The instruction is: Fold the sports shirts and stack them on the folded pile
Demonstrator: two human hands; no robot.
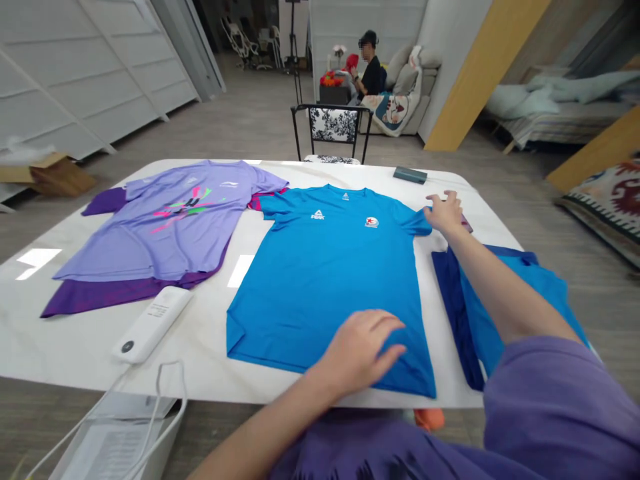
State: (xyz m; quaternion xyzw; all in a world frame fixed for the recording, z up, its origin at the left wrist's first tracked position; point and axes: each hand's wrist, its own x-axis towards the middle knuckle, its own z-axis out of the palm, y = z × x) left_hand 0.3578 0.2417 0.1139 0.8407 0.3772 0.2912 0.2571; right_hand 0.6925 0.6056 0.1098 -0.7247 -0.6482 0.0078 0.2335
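A bright blue T-shirt [325, 280] lies spread flat, front up, on the white table [75, 333]. My left hand [363, 350] rests open and flat on the shirt's lower hem, fingers stretched. My right hand [444, 212] reaches to the shirt's right sleeve and touches its edge with curled fingers; I cannot tell whether it pinches the cloth. To the left lies a lilac T-shirt [165, 230] on top of darker purple garments. Another blue garment with navy trim [480, 313] lies under my right forearm.
A white power bank [150, 325] with a cable lies near the table's front left edge. A dark flat case [410, 175] sits at the far edge. A black chair [333, 130] stands behind the table, and a person [369, 67] sits on a sofa beyond.
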